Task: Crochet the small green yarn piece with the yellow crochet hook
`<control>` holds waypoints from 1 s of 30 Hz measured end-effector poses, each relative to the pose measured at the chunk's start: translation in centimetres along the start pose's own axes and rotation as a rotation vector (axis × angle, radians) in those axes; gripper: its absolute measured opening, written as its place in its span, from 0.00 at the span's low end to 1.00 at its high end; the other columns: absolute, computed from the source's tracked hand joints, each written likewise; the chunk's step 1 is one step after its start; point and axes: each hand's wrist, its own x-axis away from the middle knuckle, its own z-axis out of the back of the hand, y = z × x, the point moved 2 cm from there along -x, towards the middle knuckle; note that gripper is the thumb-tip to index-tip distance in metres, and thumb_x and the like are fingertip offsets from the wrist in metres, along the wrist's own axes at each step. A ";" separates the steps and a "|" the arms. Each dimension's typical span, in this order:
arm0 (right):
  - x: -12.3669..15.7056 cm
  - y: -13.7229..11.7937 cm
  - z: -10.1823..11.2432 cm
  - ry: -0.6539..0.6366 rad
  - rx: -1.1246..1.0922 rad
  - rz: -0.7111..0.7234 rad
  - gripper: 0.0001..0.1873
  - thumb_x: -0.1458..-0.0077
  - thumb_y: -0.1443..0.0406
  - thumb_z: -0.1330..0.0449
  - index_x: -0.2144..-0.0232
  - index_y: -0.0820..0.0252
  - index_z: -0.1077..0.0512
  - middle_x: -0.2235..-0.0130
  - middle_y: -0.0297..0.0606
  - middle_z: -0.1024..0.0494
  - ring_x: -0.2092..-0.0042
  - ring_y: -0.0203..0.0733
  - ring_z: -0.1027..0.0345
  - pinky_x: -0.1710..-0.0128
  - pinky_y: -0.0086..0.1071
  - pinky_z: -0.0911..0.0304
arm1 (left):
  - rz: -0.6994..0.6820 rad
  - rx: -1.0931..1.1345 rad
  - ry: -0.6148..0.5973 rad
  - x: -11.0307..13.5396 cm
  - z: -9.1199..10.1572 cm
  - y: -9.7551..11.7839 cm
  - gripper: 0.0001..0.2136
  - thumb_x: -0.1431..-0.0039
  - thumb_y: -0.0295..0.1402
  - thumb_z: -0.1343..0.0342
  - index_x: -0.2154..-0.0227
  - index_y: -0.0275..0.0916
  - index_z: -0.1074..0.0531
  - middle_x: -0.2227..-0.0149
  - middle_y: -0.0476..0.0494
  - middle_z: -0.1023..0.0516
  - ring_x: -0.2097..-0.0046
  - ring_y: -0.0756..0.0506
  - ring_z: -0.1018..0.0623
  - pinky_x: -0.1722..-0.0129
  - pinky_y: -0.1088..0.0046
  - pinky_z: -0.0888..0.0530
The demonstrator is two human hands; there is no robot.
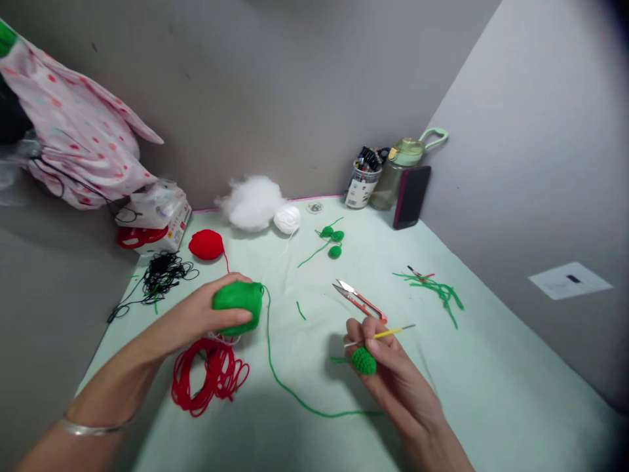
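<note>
My left hand (216,305) is wrapped round a ball of green yarn (240,305), above the table's left half. From the ball a green strand (295,395) trails down over the cloth toward my right wrist. In my right hand (386,367) are a yellow-handled crochet hook (389,333), pinched by thumb and finger, and a small green crocheted piece (363,360) with a short tail pointing left. Just beyond that hand lie orange-handled thread snips (361,301) with their blades apart. A red cord bundle (209,377) rests below my left hand.
Red yarn (206,244), white yarn (287,219), stuffing (253,202) and a black tangle (164,275) lie left and back. Small green crocheted pieces (335,252) sit mid-table; green scraps (437,288) lie right. A pen holder (361,187), bottle (388,183) and phone (411,198) stand behind.
</note>
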 end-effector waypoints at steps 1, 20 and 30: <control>0.0 0.0 -0.1 0.000 -0.001 0.001 0.15 0.57 0.62 0.19 0.75 0.59 0.21 0.73 0.30 0.33 0.72 0.31 0.45 0.72 0.24 0.43 | -0.008 0.079 -0.046 0.2 0.3 0.4 0.29 0.48 0.58 0.38 0.47 0.48 0.24 0.53 0.40 0.18 0.54 0.31 0.17 0.56 0.55 0.21; 0.1 1.0 -0.2 -0.020 0.052 0.039 0.15 0.59 0.65 0.18 0.73 0.59 0.20 0.70 0.31 0.25 0.73 0.29 0.38 0.73 0.23 0.38 | -0.116 0.067 0.003 -0.9 0.1 2.6 0.23 0.51 0.51 0.32 0.54 0.46 0.16 0.54 0.42 0.14 0.58 0.36 0.17 0.60 0.62 0.21; -0.2 1.7 -0.5 -0.014 0.078 0.038 0.16 0.60 0.63 0.17 0.73 0.59 0.20 0.72 0.29 0.27 0.73 0.29 0.38 0.73 0.22 0.39 | -0.139 -0.030 0.248 -2.5 -0.6 2.1 0.23 0.53 0.51 0.30 0.57 0.42 0.18 0.56 0.42 0.15 0.54 0.33 0.18 0.53 0.57 0.22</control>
